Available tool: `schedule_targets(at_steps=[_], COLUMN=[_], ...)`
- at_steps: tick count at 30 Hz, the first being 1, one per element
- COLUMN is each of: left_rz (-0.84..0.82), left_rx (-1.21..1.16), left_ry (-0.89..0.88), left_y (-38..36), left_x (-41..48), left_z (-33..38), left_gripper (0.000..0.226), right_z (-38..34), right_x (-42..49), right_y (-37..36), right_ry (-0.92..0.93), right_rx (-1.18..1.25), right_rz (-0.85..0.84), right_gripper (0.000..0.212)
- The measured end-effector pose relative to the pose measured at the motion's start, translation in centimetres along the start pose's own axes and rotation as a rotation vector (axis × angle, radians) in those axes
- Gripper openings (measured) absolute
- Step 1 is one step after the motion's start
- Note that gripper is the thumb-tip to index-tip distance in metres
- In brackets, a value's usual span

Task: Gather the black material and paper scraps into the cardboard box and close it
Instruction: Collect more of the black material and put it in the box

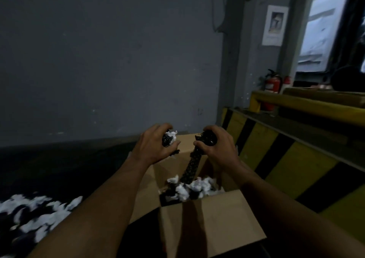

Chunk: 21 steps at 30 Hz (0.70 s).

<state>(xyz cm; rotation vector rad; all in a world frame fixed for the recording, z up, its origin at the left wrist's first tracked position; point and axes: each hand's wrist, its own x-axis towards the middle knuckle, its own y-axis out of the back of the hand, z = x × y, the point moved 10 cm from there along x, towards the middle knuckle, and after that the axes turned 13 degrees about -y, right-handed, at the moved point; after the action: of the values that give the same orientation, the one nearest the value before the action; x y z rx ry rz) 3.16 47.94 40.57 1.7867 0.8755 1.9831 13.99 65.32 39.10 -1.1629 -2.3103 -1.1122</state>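
Note:
An open cardboard box (213,224) stands in front of me with its flaps spread. Inside it lies a mix of white paper scraps (199,185) and black material. Above the box, my left hand (152,145) grips a clump of black material and white paper (169,139). My right hand (219,147) grips a wad of black material (207,139), and a long black strip (192,164) hangs from it down into the box. More white scraps mixed with black material (37,216) lie on the dark floor at the lower left.
A grey wall rises behind the box. A yellow-and-black striped barrier (286,155) runs along the right side. A red fire extinguisher (272,87) stands behind a yellow rail (308,101) at the right back.

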Motion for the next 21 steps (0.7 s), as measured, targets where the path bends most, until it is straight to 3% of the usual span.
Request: schedule_targets(at_steps=[10,21], left_rz=[0.023,-0.131], left_rx=[0.027,0.064], left_ry=[0.019,0.27], left_y=[-10.5,-17.8], left_x=[6.6,0.7], left_z=[5.6,0.1], left_gripper=[0.047,0.052], right_z=[12.1,17.3], right_x=[6.5,6.0], right_y=[5.8,-4.4], right_ry=[-0.019,-0.076], right_rx=[-0.032,0.063], right_rz=[-0.019,-0.212], right_gripper=[0.041,0.041])
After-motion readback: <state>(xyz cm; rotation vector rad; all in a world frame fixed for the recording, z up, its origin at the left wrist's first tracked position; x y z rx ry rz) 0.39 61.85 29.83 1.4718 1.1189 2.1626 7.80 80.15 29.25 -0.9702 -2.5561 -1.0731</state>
